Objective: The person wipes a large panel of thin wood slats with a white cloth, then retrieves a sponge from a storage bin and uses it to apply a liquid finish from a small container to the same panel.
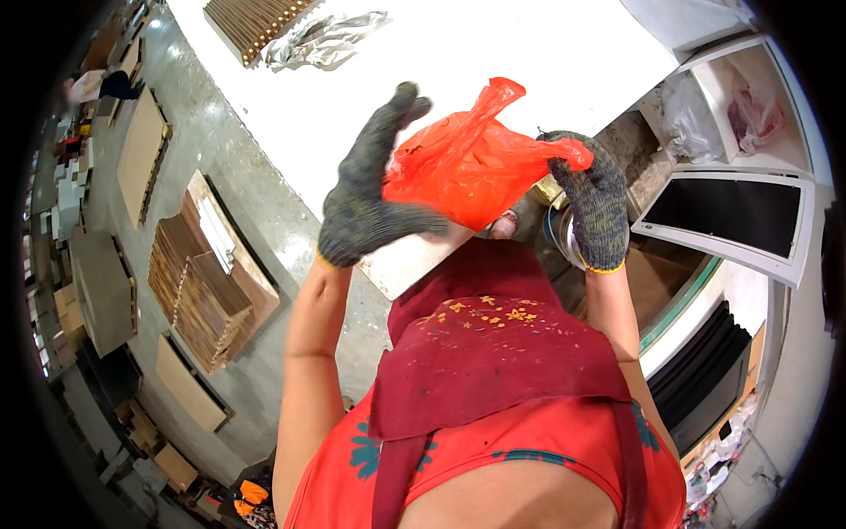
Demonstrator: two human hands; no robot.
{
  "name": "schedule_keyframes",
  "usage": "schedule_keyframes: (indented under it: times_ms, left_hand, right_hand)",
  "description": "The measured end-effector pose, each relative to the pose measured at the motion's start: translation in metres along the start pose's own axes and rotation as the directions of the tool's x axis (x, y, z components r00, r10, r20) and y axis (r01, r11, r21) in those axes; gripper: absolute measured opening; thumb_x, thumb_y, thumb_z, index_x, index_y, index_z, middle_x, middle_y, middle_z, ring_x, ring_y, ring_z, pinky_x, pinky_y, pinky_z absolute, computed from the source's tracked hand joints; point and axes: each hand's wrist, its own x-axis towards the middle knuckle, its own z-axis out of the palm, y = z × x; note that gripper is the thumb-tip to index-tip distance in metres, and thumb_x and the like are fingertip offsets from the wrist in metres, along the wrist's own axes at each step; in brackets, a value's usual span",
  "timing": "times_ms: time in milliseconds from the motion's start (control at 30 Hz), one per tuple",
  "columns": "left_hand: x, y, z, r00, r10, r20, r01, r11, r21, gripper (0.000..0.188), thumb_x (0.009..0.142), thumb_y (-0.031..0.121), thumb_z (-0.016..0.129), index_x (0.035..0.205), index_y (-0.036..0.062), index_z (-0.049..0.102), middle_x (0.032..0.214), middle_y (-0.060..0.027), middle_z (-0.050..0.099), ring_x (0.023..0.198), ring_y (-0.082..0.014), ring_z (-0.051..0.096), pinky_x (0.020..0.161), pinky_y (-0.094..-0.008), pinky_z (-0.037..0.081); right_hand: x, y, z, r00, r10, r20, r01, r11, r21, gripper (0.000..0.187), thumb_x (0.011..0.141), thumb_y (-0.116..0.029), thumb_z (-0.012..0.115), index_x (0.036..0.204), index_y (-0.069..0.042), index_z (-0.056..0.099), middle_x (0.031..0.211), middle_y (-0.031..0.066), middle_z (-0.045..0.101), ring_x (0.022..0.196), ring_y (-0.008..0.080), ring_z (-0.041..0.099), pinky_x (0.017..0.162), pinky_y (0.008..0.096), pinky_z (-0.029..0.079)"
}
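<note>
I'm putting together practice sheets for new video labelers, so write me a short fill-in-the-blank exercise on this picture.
1. The right hand grips one end of the red bag, which is made of thin ____.
2. The left hand wears a dark knitted ____.
3. The apron is decorated with small yellow ____.

Missing words: plastic; glove; flowers.

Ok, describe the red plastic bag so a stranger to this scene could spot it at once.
Find the large white tabletop across the top. Over its near end, the right hand, gloved in dark grey knit, grips a thin bright-red plastic bag by one end. Its red sets it apart from the crumpled whitish sheet farther back.
</note>
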Motion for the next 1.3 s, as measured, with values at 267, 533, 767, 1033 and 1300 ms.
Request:
schedule_keyframes:
  times_ms: [267,533,767,1033,1300]
  left_hand:
    - [0.001,0.015,0.012,0.939,-0.336,-0.073,0.265,0.844,-0.466,0.033,0.076,0.002,0.075,0.107,-0.0019,0.066,0.103,-0.0129,0.068,0.105,-0.0312,0.063,0.109,-0.0493,0.037]
    - [-0.031,-0.006,-0.007,0.981,0.164,-0.105,-0.195,0.84,-0.507,0.011,0.073,0.004,0.076,0.076,0.0047,0.065,0.081,-0.0085,0.066,0.101,-0.0346,0.065,0.108,-0.0641,0.029]
    - [-0.029,-0.008,-0.016,0.966,0.256,-0.032,-0.251,0.906,-0.34,0.01,0.074,0.009,0.074,0.076,0.0044,0.065,0.08,-0.0074,0.066,0.099,-0.0331,0.065,0.107,-0.0629,0.03]
    - [-0.038,-0.01,-0.025,0.977,0.177,-0.121,-0.208,0.918,-0.337,0.014,0.079,0.017,0.073,0.076,0.0043,0.066,0.08,-0.0067,0.067,0.098,-0.0322,0.065,0.108,-0.0621,0.03]
    - [-0.052,-0.017,-0.024,0.963,0.083,-0.257,-0.177,0.914,-0.366,0.008,0.077,0.009,0.072,0.08,0.0039,0.067,0.083,-0.0077,0.067,0.099,-0.0303,0.066,0.109,-0.0611,0.03]
  right_hand:
    - [0.004,0.002,-0.007,0.983,0.102,-0.149,-0.088,0.991,0.099,0.021,0.087,-0.009,0.069,0.106,-0.002,0.07,0.09,0.001,0.068,0.083,0.0076,0.058,0.076,0.0247,0.047]
    - [-0.004,-0.025,0.005,0.953,-0.24,-0.183,0.198,0.955,-0.22,0.049,0.079,-0.009,0.071,0.125,0.0,0.057,0.118,0.01,0.062,0.105,0.0189,0.059,0.093,0.0314,0.047]
    - [-0.021,-0.04,0.037,0.708,-0.499,0.5,0.706,0.465,-0.534,0.049,0.081,-0.012,0.064,0.127,-0.002,0.053,0.118,0.0157,0.06,0.111,0.0248,0.058,0.096,0.0371,0.046]
    - [0.016,0.057,0.071,0.769,-0.229,0.597,0.572,0.662,-0.484,0.035,0.084,-0.018,0.058,0.116,-0.004,0.059,0.106,0.018,0.063,0.101,0.0309,0.061,0.089,0.0401,0.049]
    - [0.009,0.005,0.056,0.892,-0.135,0.431,0.284,0.91,-0.302,0.052,0.083,-0.025,0.064,0.126,0.002,0.051,0.104,0.0166,0.065,0.09,0.0288,0.063,0.081,0.0393,0.051]
